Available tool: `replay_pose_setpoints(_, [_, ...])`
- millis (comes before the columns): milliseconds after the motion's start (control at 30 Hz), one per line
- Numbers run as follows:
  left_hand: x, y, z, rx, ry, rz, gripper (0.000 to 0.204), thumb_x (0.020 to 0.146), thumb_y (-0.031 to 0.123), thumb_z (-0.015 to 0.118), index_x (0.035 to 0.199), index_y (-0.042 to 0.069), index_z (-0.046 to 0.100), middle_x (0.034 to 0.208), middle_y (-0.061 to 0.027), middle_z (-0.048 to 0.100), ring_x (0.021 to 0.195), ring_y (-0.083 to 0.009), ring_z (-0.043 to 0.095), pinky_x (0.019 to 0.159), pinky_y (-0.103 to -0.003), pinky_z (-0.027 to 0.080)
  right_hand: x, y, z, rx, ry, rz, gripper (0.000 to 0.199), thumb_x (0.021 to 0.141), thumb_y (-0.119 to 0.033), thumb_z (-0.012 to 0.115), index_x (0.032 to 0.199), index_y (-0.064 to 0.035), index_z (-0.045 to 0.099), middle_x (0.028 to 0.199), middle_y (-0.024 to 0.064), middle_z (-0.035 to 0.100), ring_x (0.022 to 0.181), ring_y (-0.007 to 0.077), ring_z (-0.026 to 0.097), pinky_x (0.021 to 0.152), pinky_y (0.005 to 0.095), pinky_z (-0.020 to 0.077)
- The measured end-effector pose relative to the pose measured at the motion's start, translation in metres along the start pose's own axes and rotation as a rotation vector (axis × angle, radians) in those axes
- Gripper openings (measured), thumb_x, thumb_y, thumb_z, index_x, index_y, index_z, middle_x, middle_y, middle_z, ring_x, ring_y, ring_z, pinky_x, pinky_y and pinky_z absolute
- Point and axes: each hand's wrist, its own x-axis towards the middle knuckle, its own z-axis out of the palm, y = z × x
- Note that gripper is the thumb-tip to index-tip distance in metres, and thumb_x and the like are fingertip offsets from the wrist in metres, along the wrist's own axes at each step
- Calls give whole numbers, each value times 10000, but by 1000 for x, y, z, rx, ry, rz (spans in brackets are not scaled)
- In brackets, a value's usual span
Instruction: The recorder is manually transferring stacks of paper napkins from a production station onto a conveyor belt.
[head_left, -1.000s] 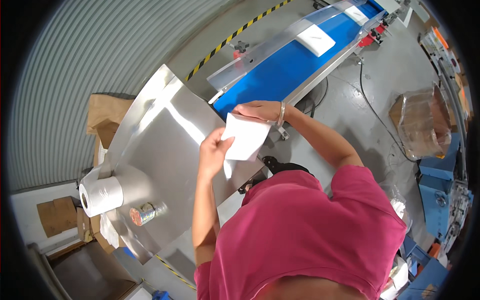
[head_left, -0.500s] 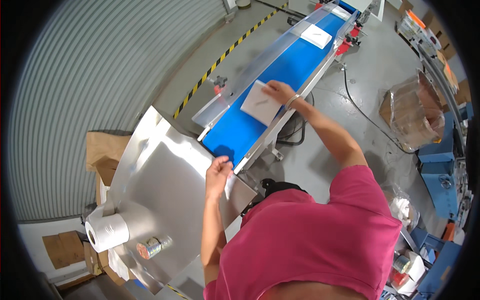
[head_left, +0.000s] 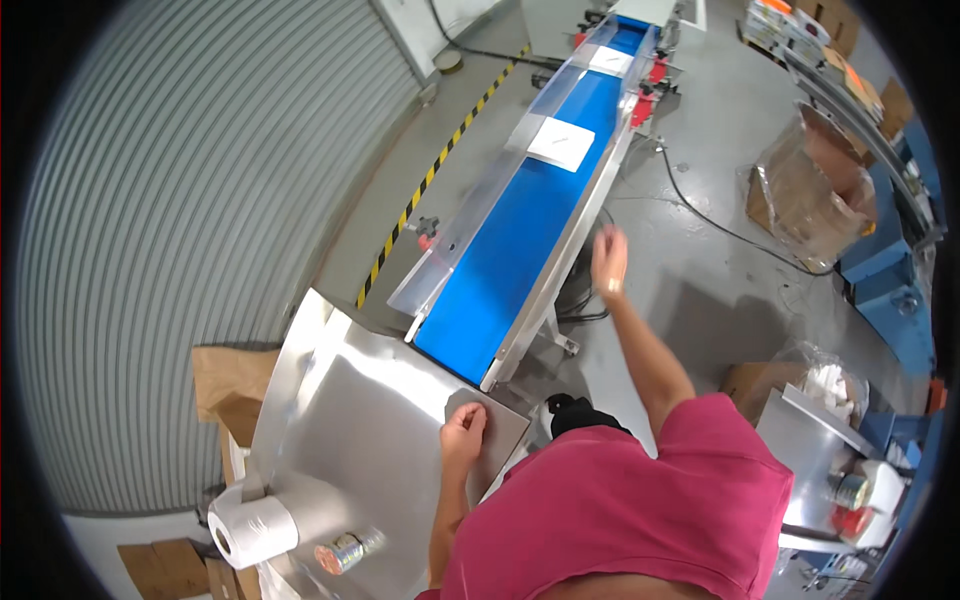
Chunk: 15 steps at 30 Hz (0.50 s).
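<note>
My left hand (head_left: 464, 432) is over the near corner of a shiny metal table (head_left: 385, 420), its fingers curled closed. Whether anything small is inside them is hidden. To the right of the conveyor, my right hand (head_left: 609, 262) hangs in the air, apart from the belt. Motion smears its fingers, and no object shows in it. On the blue conveyor belt (head_left: 520, 235) lies a flat white square packet (head_left: 562, 146) with a small dark mark. Farther along the belt is a second white packet (head_left: 610, 61).
A clear plastic guard (head_left: 478, 225) lines the conveyor's left side. A white paper roll (head_left: 255, 530) and a tape roll (head_left: 338, 553) are on the metal table. A plastic-lined cardboard box (head_left: 810, 180) and a black cable (head_left: 690, 205) are on the floor at right.
My right hand has let go of the white packet and moved off the belt to the right. That packet is now farther up the conveyor. My left hand has drawn back over the table.
</note>
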Motion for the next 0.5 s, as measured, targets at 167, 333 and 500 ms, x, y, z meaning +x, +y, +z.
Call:
replay_pose_setpoints(167, [-6,-12,-6,142,-15,313,144,877,117,631,986,28,662,844,-49,673,755,-133,626,685,-267,502,-235,112,-54,-675,-1079,290,400,751,-311,628,999,3,640,984,218,658,1022,357,614,873,423,488])
replay_pose_setpoints(333, [-4,-29,-6,345,54,883,78,832,67,628,896,42,662,849,-119,643,762,-296,608,702,-373,500,-336,80,-92,-736,-1904,152,618,791,-556,541,1124,-50,666,1138,177,645,1119,318,581,970,425,434])
replay_pose_setpoints(500, [7,-42,-4,368,6,970,58,828,88,624,845,47,662,802,-104,629,740,-291,579,672,-382,480,-376,76,-125,-653,-1505,206,415,825,-377,504,951,-35,701,951,175,687,910,341,650,836,458,489])
